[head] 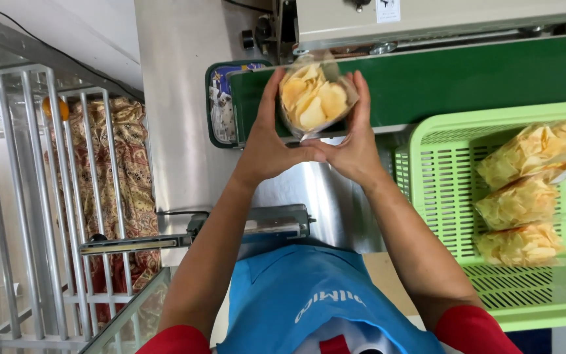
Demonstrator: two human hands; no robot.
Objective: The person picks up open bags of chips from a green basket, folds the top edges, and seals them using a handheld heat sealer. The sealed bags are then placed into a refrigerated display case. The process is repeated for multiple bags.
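- Seen from above, a person's two bare hands hold one clear bag of pale yellow chips [314, 99] upright between them, its top at the entrance of a cream-coloured sealing machine [427, 19]
- The left hand [266, 141] cups the bag's left side, fingers curled up along it; the right hand [355, 141] cups the right side; the thumbs meet under the bag, so both hands are closed around it
- The bag stands at the left end of a green conveyor belt [466, 82]; the belt runs clear to the right edge of view
- Just right of the right forearm sits a light green slotted plastic basket [440, 190]; three filled chip bags [522, 203] lie stacked along its right side, its left part bare
- A steel tabletop [178, 131] lies open left of the hands; beyond its left edge stand metal rails [34, 196] over patterned cloth [129, 177]
- A small white label [388, 10] sits on the machine's housing
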